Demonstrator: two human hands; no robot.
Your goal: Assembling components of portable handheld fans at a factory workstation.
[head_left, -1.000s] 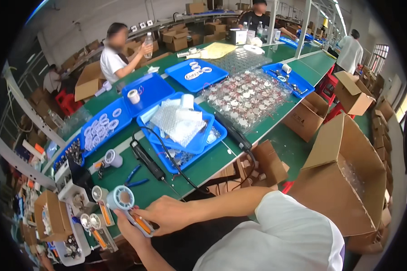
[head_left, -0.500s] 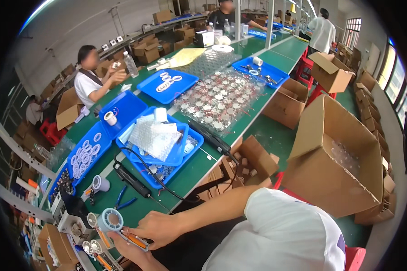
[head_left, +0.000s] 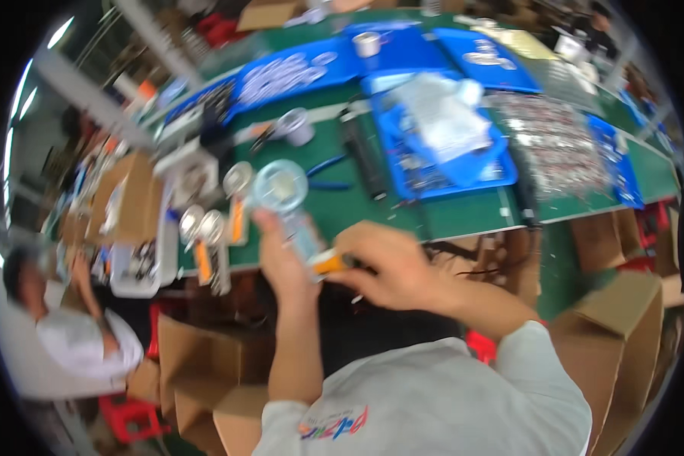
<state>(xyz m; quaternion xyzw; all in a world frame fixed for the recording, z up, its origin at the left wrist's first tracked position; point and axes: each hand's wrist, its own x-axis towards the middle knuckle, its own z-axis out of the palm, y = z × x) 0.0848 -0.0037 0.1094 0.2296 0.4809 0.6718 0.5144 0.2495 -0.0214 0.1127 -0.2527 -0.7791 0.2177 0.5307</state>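
Note:
Blurred by motion, a light-blue handheld fan housing with a round head and an opened handle is in my left hand. My left fingers wrap around the handle, with the head pointing away from me. My right hand pinches an orange cylindrical battery at the near end of that handle. The battery sits at a slant; whether it still touches the housing I cannot tell. Left of my left hand lie similar handle units with round silvery heads and orange batteries.
Blue pliers and a black corded power screwdriver lie beyond my hands. Blue trays hold bags and small parts; another has white rings. A white bin, cardboard boxes and a seated person are around.
The view has swung left, so the table contents appear farther right and a person appears at left. The orange battery, earlier lying along the handle, now sits slanted at its near end in my right fingers.

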